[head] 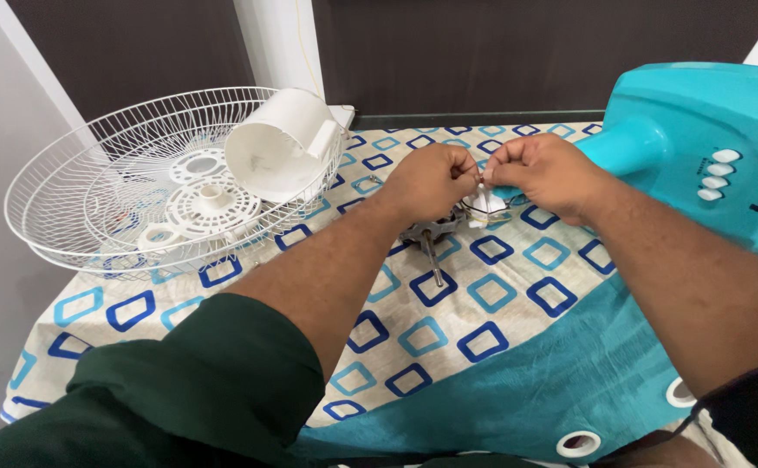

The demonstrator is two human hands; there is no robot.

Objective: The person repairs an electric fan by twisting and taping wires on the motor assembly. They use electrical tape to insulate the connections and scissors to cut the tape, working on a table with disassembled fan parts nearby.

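Dark wall panels and a pale pillar back a table (517,286) covered by a beige cloth printed with blue and teal squares; a plain teal cloth with white eyelets overlaps its near edge.

Largest items:
- A teal fan base (699,147) with white push buttons lies at the right, its neck pointing left toward the hands.
- A white wire fan guard (75,182) lies dished upward at the left and holds a white plastic motor cover (279,143) tipped on its side, together with smaller white round fittings.

Work item: a small fan motor (435,230) rests on the cloth at table centre, directly below and just toward the viewer from both hands. Its metal shaft (432,258) gives the long axis, which runs from the motor body toward the near table edge, tilted slightly right.

Grip state:
- The left hand (431,178) is closed in a fingertip pinch.
- The right hand (548,173) is closed likewise. The two pinches nearly touch above the motor.
- Both appear to hold thin wires (500,206) and a small white part (483,204) rising from the right side of the motor. The exact piece between each pair of fingertips cannot be resolved.

Relation: the wires lie to the right of the shaft axis. The left hand sits closer above the motor body; the right hand sits closer to the fan base neck.
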